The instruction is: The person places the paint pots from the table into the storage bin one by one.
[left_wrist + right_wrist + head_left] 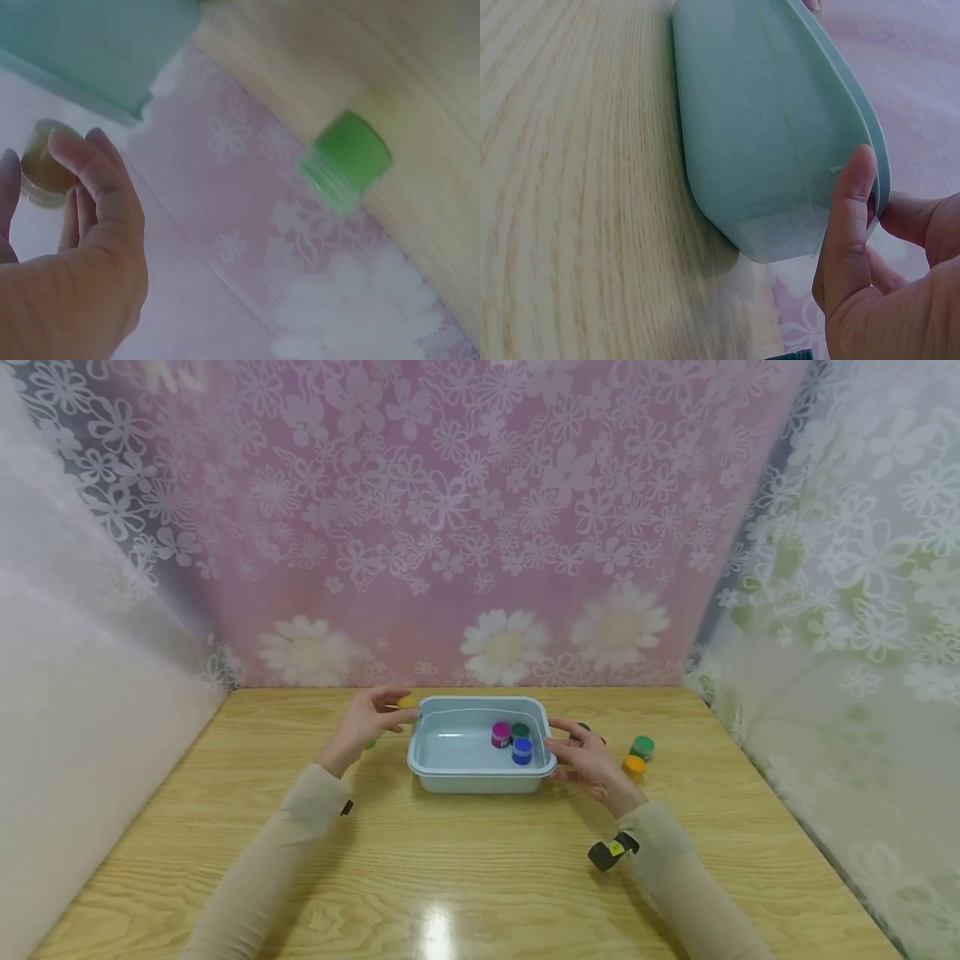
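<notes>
A light blue tub [450, 768] stands mid-table with a magenta jar [500, 734], a dark green jar [520, 730] and a blue jar [522, 751] inside. My left hand [384, 717] pinches a small yellow jar [406, 702] between thumb and fingers, above the tub's far left corner. In the left wrist view the hand [36, 150] has the yellow jar [41, 180] between its fingertips. My right hand [570, 752] grips the tub's right rim. In the right wrist view its thumb [851, 225] lies on the tub's wall [765, 135].
A light green jar [370, 744] [345, 161] stands on the table under my left hand. Right of the tub stand a green jar [642, 747] and an orange jar [633, 767]; another dark jar [583, 727] is half hidden behind my right hand. Flowered curtains enclose three sides.
</notes>
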### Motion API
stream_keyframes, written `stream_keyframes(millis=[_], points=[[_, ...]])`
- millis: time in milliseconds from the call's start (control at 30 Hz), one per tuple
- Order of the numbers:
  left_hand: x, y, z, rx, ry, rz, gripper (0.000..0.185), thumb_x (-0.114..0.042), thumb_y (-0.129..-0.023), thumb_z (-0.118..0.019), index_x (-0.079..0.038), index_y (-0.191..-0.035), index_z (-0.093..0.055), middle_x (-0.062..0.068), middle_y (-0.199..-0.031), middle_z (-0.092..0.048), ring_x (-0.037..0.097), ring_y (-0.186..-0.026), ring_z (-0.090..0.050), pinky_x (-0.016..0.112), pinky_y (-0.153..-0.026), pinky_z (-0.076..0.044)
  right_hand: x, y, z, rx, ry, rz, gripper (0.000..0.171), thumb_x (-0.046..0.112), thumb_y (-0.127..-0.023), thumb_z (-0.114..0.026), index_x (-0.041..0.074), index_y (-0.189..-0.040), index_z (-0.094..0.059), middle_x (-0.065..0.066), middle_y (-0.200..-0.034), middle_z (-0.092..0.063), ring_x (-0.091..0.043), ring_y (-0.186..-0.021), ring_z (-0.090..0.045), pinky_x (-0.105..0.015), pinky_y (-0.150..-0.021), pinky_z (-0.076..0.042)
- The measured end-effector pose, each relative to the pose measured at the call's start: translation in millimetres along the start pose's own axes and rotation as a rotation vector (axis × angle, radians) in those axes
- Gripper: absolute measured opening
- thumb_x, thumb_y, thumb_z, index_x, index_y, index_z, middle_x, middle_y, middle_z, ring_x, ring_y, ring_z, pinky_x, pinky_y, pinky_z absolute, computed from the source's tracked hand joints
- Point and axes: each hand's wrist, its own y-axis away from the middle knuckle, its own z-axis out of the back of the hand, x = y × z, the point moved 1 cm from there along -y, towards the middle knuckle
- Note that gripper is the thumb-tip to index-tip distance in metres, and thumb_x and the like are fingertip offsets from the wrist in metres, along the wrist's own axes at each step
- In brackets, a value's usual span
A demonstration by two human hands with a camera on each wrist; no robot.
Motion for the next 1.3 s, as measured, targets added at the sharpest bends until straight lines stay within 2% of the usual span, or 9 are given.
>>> stream_keyframes(millis=[133, 333, 533, 667, 767, 933, 1133, 1300], points=[[-0.6, -2.1, -15.2, -0.022, 0.050, 0.002, 0.053, -0.024, -0.086, -0.077, -0.012, -0.135, -0.058, 0.015, -0.137, -0.054, 0.028, -0.115, -0.058, 0.049, -0.091, -0.057, 0, 0, 0, -0.002, -0.009, -0.008, 0.058, 0.020, -0.098, -0.062, 0.017, -0.151, -0.038, -0.024, -0.139, -0.054, -0.026, -0.103, -0.066, -0.029, -0.071, -0.062], [-6.2, -4.1, -33.0, 0.033, 0.071, -0.016, 0.055, -0.025, -0.087, -0.077, -0.010, -0.135, -0.057, 0.014, -0.133, -0.060, 0.036, -0.106, -0.064, 0.054, -0.092, -0.055, 0, 0, 0, -0.006, -0.003, -0.006, 0.058, 0.020, -0.098, -0.061, 0.018, -0.151, -0.037, -0.025, -0.139, -0.053, -0.026, -0.101, -0.067, -0.028, -0.070, -0.062], [-11.8, -4.2, -52.1, 0.069, 0.057, -0.002, 0.051, -0.020, -0.086, -0.077, -0.005, -0.131, -0.058, 0.015, -0.124, -0.065, 0.023, -0.093, -0.069, 0.055, -0.094, -0.054, 0, 0, 0, -0.007, -0.004, -0.006, 0.058, 0.020, -0.098, -0.062, 0.017, -0.151, -0.038, -0.024, -0.137, -0.055, -0.024, -0.098, -0.067, -0.029, -0.071, -0.062], [-13.6, -3.9, -64.3, 0.082, 0.026, 0.031, 0.047, -0.019, -0.085, -0.078, -0.009, -0.127, -0.061, 0.012, -0.120, -0.067, 0.034, -0.099, -0.068, 0.054, -0.097, -0.053, -1, 0, -1, -0.004, -0.004, -0.001, 0.059, 0.020, -0.097, -0.063, 0.017, -0.151, -0.037, -0.025, -0.137, -0.055, -0.025, -0.099, -0.068, -0.029, -0.071, -0.062], [-12.6, -6.1, -71.5, 0.084, 0.003, 0.030, 0.045, -0.020, -0.084, -0.079, -0.011, -0.125, -0.062, 0.009, -0.115, -0.068, 0.036, -0.102, -0.067, 0.053, -0.097, -0.053, -1, 0, -1, -0.007, -0.006, 0.002, 0.058, 0.019, -0.098, -0.062, 0.017, -0.151, -0.038, -0.025, -0.137, -0.055, -0.025, -0.100, -0.067, -0.030, -0.072, -0.062], [-11.2, -10.2, -83.0, 0.106, -0.050, -0.003, 0.040, -0.018, -0.085, -0.078, -0.008, -0.121, -0.064, 0.009, -0.109, -0.068, 0.020, -0.092, -0.069, 0.050, -0.092, -0.056, -1, 1, 0, -0.008, -0.011, 0.002, 0.058, 0.019, -0.098, -0.062, 0.016, -0.151, -0.038, -0.025, -0.136, -0.056, -0.026, -0.101, -0.067, -0.031, -0.073, -0.062], [-16.1, -10.0, -96.3, 0.158, -0.103, 0.029, 0.039, -0.014, -0.085, -0.078, -0.003, -0.120, -0.064, 0.014, -0.112, -0.065, 0.030, -0.093, -0.068, 0.047, -0.087, -0.059, 0, 1, -1, -0.013, -0.011, -0.008, 0.058, 0.018, -0.097, -0.063, 0.017, -0.150, -0.039, -0.024, -0.136, -0.056, -0.026, -0.102, -0.067, -0.032, -0.075, -0.062], [-16.7, -10.6, -105.4, 0.195, -0.171, 0.061, 0.035, -0.012, -0.084, -0.078, -0.005, -0.117, -0.066, 0.013, -0.106, -0.066, 0.033, -0.092, -0.067, 0.040, -0.074, -0.062, 0, 1, -2, -0.006, 0.001, 0.000, 0.059, 0.019, -0.098, -0.062, 0.016, -0.151, -0.037, -0.024, -0.137, -0.056, -0.025, -0.101, -0.067, -0.032, -0.075, -0.062]])
